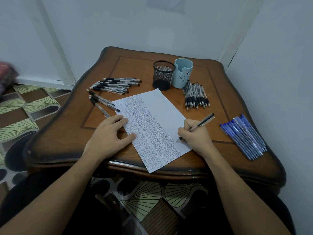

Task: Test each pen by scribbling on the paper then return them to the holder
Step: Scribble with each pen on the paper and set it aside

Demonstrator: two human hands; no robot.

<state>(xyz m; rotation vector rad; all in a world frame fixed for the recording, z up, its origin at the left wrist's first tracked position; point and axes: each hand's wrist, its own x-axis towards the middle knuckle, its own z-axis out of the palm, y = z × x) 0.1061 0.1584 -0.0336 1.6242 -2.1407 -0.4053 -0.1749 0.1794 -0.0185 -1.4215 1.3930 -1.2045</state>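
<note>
left of centre, upper part of the table (55, 133): a loose pile of black-grip pens (116, 84), with three more black-grip pens (101, 102) lying apart just below it, their near ends by the sheet's left corner. left hand (110, 133) is spread flat, palm down, holding nothing; fingertips rest on the left margin of the paper (152, 126), pinning it. the paper lies at a slant across mid-frame, near corner overhanging the table edge; most of it is filled with dense rows of scribble, only a strip along the upper right side is blank. behind the sheet, upper centre: black mesh holder (163, 74), appears empty, touching or just beside a light blue bear cup (183, 72); cannot tell if the cup holds anything. right of the cup: a second bundle of black-grip pens (196, 95). right hand (194, 134) is closed in a writing grip on the pen in use (201, 123), tip down at the sheet's right edge, low centre-right. far right: a row of blue pens (243, 136). judgement: testing step in progress, none returned yet. to do it well: keep the left hand's pressure steady so the overhanging sheet does not pivot; make short light strokes in the blank strip, where new ink reads clearly; watch the tip does not run off onto wood.
</note>
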